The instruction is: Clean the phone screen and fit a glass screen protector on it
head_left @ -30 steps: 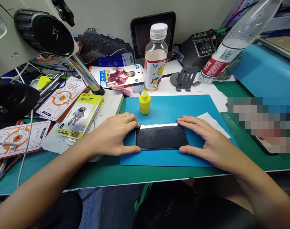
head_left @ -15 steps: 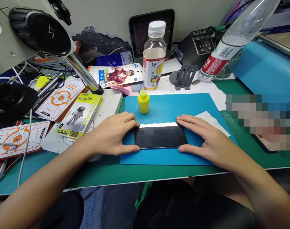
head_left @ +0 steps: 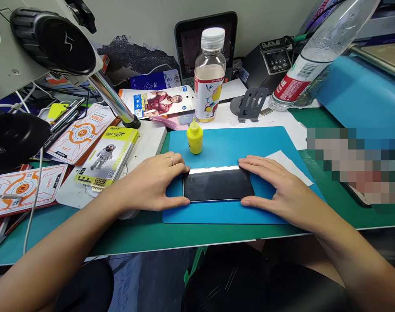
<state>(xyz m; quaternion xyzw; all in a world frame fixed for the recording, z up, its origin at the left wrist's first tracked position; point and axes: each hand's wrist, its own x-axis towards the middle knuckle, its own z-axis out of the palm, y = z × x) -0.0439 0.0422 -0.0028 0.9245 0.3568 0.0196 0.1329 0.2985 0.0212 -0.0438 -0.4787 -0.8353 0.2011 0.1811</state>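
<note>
A dark smartphone [head_left: 218,186] lies flat on the blue mat [head_left: 217,214], its long side running left to right, with a bright strip of reflection along its far edge. My left hand [head_left: 155,180] grips its left end, thumb at the near corner and fingers at the far one. At the right end my right hand [head_left: 275,186] does the same, thumb on the near edge and fingers on the far edge. Just behind the phone stands a small yellow dropper bottle [head_left: 195,138]. A white paper sheet [head_left: 288,167] lies partly under my right hand.
A drink bottle [head_left: 210,82] and a grey phone stand [head_left: 252,104] are behind the mat. Battery boxes [head_left: 106,156] and screen boxes [head_left: 83,130] crowd the left, under a microscope arm [head_left: 113,97]. A tilted clear bottle [head_left: 295,82] is at right, near a blurred patch.
Almost nothing differs. My right thumb and fingers have shifted very slightly left along the phone; the phone and my left hand stay put.
</note>
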